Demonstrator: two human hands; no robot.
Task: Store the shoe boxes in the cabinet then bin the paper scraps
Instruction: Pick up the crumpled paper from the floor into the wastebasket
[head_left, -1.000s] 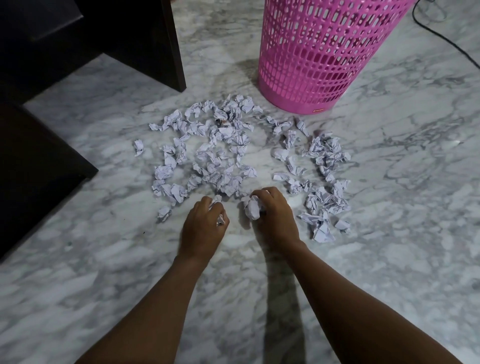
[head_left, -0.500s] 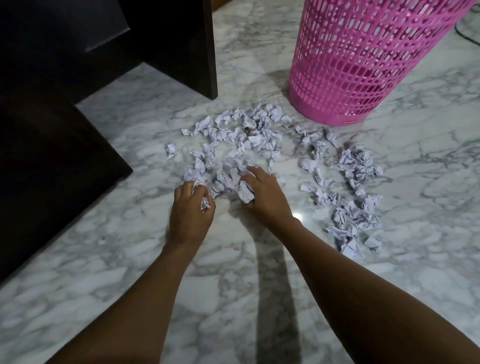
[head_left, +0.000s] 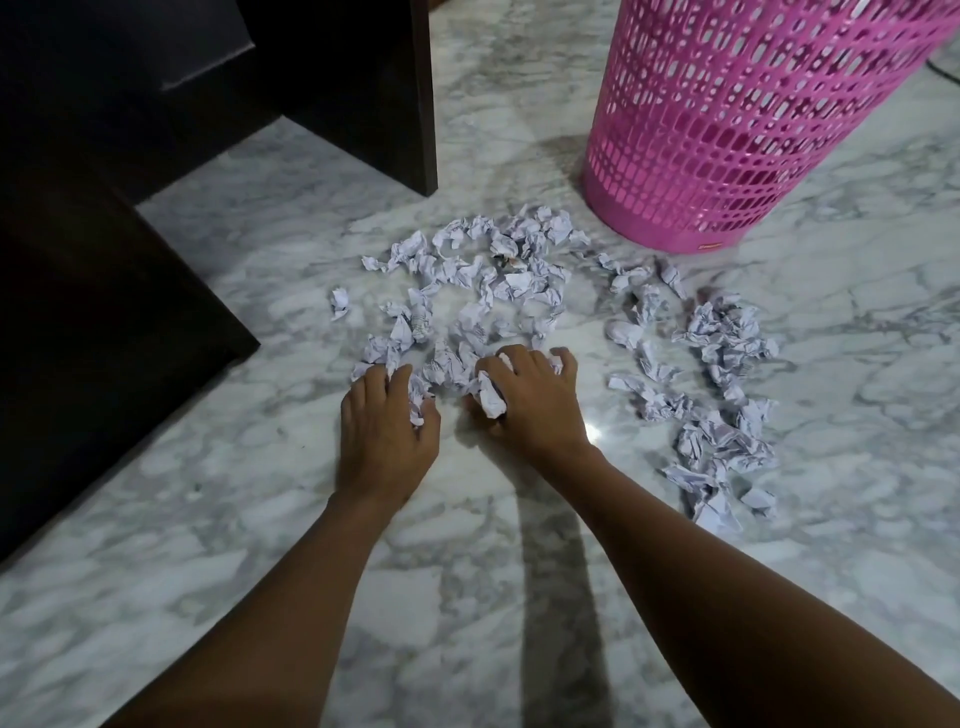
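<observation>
Hands since a second ago: both have pushed further into the pile's near edge, each keeping the paper it already held.
Paper scraps (head_left: 498, 280): crumpled, spread over the marble floor (head_left: 260, 519) in front of the pink basket (head_left: 727, 130); a second cluster (head_left: 722, 364) lies well to the right.
Left hand (head_left: 387, 431): grip curled round a few scraps, fingertips at the pile's near-left edge.
Right hand (head_left: 530, 400): grip closed on a crumpled wad (head_left: 491, 397) under the thumb, fingers reaching over more scraps.
Risk, overfilling: raking in more with grips already loaded will likely spill bits during the lift.
Risk, basket: its walls are full of holes, so small scraps could fall back out; it looks light enough to tip if knocked.
Risk, strays: the lone scrap (head_left: 338, 302) near the dark furniture (head_left: 104, 312) is easily missed.
Shoe boxes: none in view.
</observation>
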